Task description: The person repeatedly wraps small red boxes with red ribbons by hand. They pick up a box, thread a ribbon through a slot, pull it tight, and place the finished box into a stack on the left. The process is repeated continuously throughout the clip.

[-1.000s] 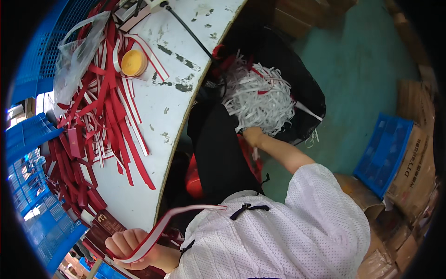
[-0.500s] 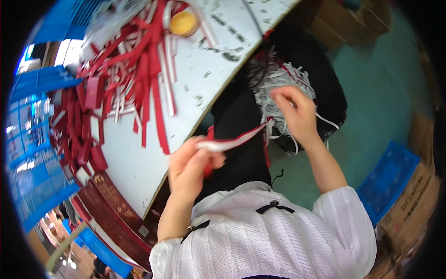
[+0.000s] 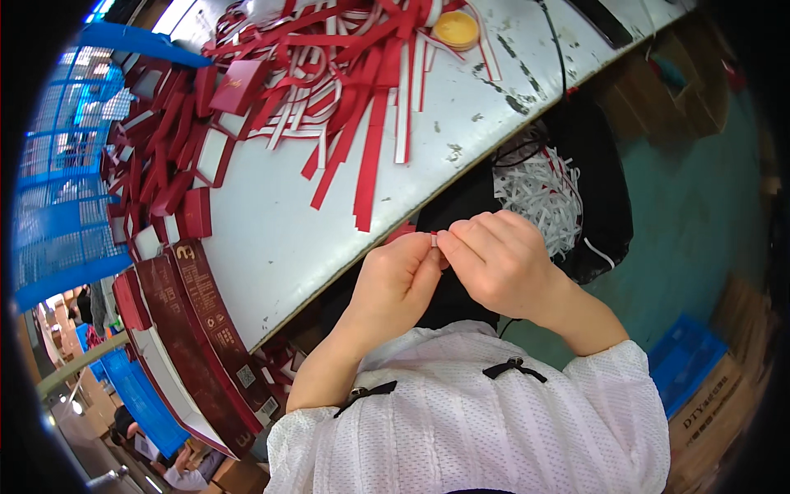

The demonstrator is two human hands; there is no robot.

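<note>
My left hand (image 3: 393,284) and my right hand (image 3: 502,259) meet in front of my body, just off the table's edge. Thumbs and forefingers pinch together at the end of a red-and-white strip (image 3: 434,240). Only a tiny bit of that strip shows between the fingertips; my hands hide most of it. Beyond them on the table lies a tangled pile of flat red strips (image 3: 370,140), several with white backing. Past my right hand, a black bag (image 3: 605,181) holds a heap of thin white strips (image 3: 539,198).
A round yellow tub (image 3: 457,30) stands on the white table (image 3: 271,222). Small red boxes (image 3: 169,148) are heaped at left beside a blue mesh basket (image 3: 62,181). A dark red carton (image 3: 202,313) is nearer me. A blue crate (image 3: 687,358) and cardboard are at right.
My right hand has come left from near the white strips to meet my left hand. My left hand has shifted right. The view has swung, so the table sits farther right.
</note>
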